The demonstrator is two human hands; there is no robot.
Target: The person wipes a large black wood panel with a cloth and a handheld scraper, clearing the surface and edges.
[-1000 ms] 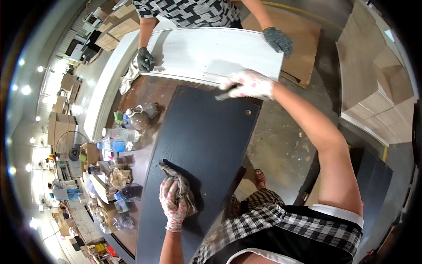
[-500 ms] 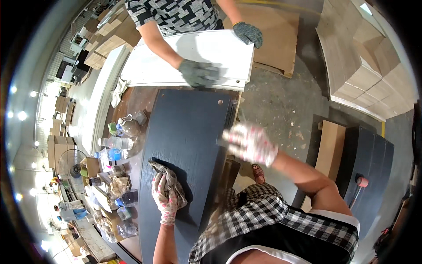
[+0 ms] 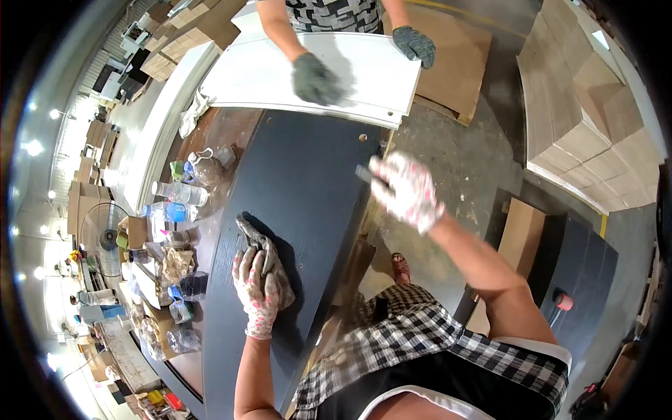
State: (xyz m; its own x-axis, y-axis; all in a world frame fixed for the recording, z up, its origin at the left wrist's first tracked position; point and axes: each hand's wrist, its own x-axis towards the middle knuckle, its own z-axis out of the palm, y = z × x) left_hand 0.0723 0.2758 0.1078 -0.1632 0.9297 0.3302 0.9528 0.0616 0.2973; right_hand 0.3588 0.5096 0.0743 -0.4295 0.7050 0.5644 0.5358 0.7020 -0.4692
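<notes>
A dark grey-blue panel lies lengthwise on the table before me. My left hand, in a white glove with pinkish-red spots, grips a stained, crumpled cloth rag against the panel's surface. Just off the panel's right edge is my right hand, gloved alike and raised. Its fingers are closed on a small flat grey piece sticking out toward the panel; the kind cannot be made out. A small round hole shows at the panel's far right corner.
Across the table, a person in dark gloves works over white panels. Plastic bottles and crumpled bags crowd the table's left side. Stacked cartons stand far right. A red-headed mallet rests on dark panels to my right.
The view has shifted. My left hand now lies flatter over the rag, its fingers more visible. My right hand has risen a little, and the grey piece shows more clearly. The other person's left-side hand moved slightly.
</notes>
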